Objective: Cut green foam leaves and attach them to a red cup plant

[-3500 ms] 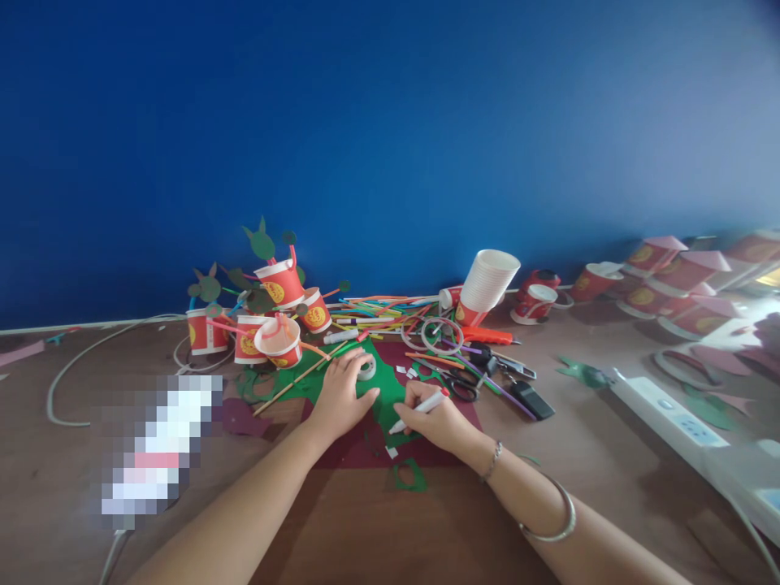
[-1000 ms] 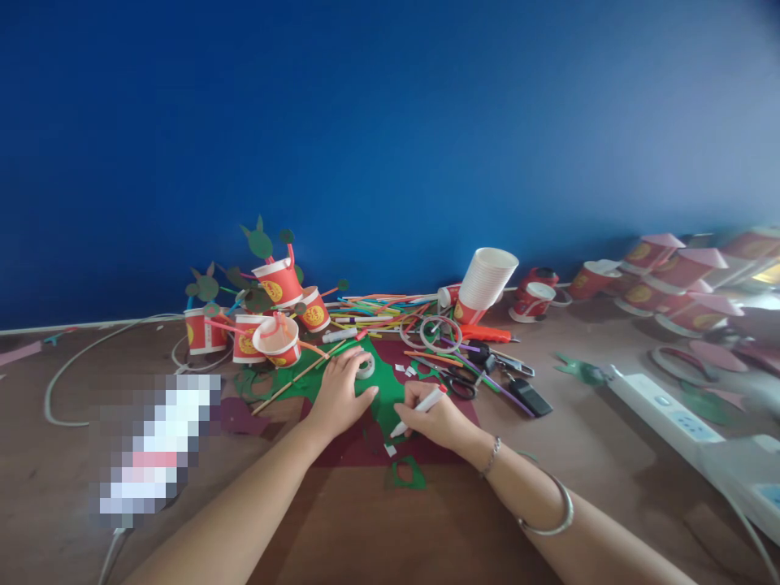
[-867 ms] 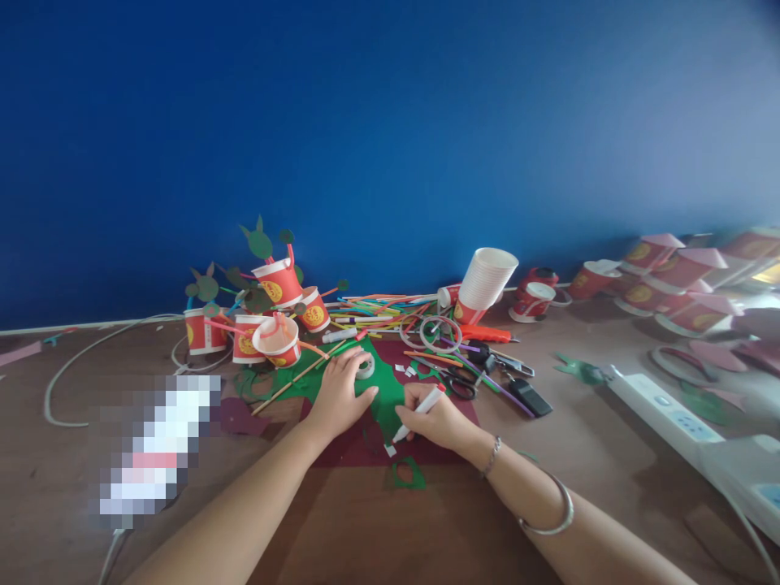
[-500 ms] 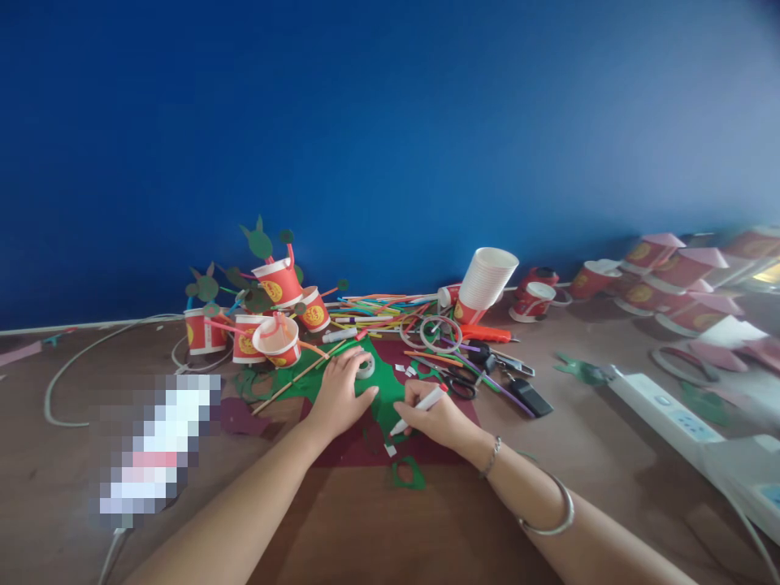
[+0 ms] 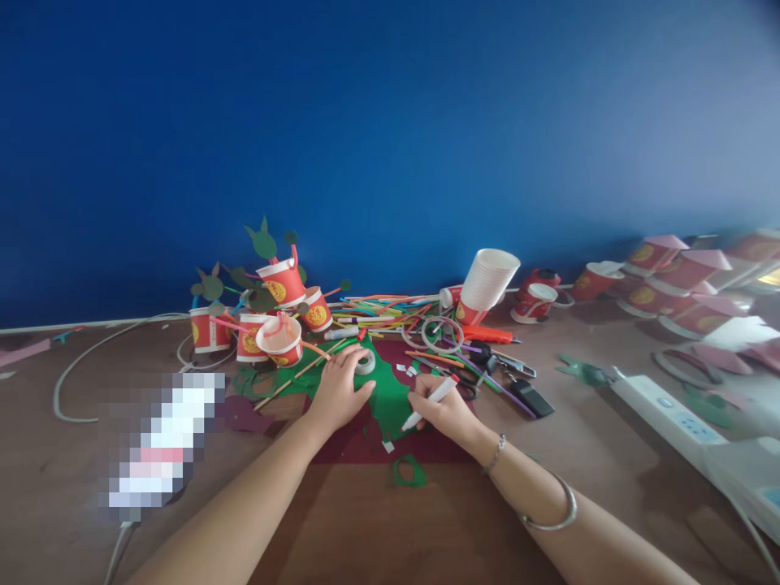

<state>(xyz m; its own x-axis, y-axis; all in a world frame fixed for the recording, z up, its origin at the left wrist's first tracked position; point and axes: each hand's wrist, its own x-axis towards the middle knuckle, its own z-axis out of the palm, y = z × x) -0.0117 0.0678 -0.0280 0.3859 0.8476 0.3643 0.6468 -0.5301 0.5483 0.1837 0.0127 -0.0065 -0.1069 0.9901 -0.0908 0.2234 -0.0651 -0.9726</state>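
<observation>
Head view: your right hand (image 5: 448,413) is gripping a white marker (image 5: 435,401) over green paper (image 5: 388,406); your left hand (image 5: 338,390), thumb spread wide, is resting by a tape roll (image 5: 369,368).

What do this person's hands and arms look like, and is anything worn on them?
The left hand and right hand are gloveless, with no sleeves visible on the left forearm or right forearm. A thin, silver-coloured, chain-like bracelet circles the right wrist; a smooth, thicker silver-coloured bangle sits higher up. The left wrist shows nothing worn.
</observation>
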